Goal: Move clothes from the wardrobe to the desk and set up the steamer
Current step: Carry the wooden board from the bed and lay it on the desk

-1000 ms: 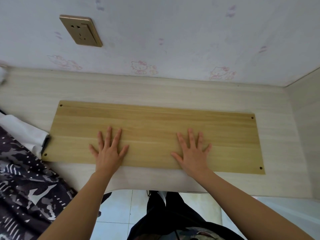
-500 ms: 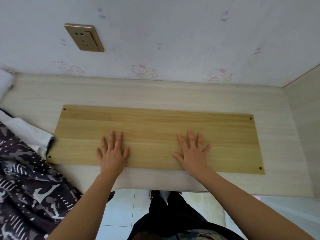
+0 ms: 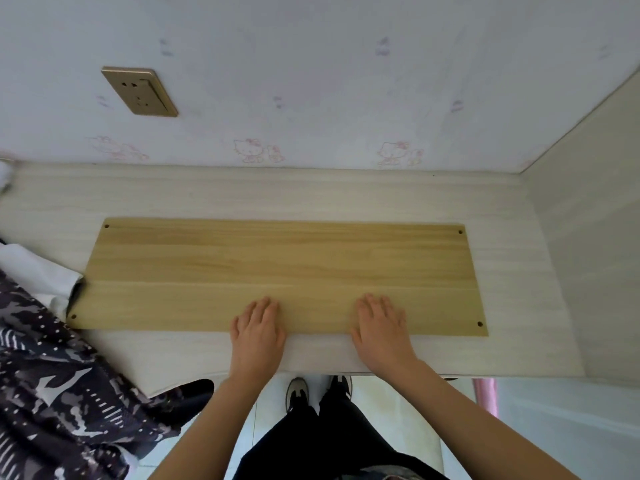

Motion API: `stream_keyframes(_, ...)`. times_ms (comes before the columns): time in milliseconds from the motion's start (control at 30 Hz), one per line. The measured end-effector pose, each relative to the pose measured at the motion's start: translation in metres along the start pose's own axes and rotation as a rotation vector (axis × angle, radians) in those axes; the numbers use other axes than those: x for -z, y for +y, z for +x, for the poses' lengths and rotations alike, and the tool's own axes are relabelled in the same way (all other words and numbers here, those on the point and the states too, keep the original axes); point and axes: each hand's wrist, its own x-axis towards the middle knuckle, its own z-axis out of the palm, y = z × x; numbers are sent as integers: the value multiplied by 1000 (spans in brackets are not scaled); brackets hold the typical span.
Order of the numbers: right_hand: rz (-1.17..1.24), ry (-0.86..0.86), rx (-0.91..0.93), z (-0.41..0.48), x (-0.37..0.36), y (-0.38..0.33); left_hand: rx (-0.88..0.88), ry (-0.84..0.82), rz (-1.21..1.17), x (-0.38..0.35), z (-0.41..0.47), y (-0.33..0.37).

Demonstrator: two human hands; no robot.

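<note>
A long yellowish wooden board [image 3: 277,265] lies flat on the pale desk [image 3: 242,195]. My left hand [image 3: 258,332] and my right hand [image 3: 381,329] rest flat at the board's near edge, fingers together on the wood and palms over the desk. Neither hand holds anything. A dark camouflage-patterned garment [image 3: 52,382] is draped over the desk's left end, with a white garment [image 3: 38,275] beside it touching the board's left end. No steamer is in view.
A brass wall socket [image 3: 140,91] sits on the wallpapered wall above the desk's left part. A pale side panel [image 3: 588,220] closes off the desk on the right. Below the desk edge are tiled floor, my legs and shoes [image 3: 298,393].
Both hands have slid back toward me, from the middle of the board to its near edge, and their fingers have drawn together. The view has tilted down a little.
</note>
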Motion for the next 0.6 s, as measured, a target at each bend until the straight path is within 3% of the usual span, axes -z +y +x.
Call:
stream_keyframes(267, 73, 142, -43, -47, -11, 0, -320, -10, -28, -6, -31, 29)
stream_keyframes(600, 162, 246, -173, -123, -69, -57, -557, -51, 28, 9, -72, -26)
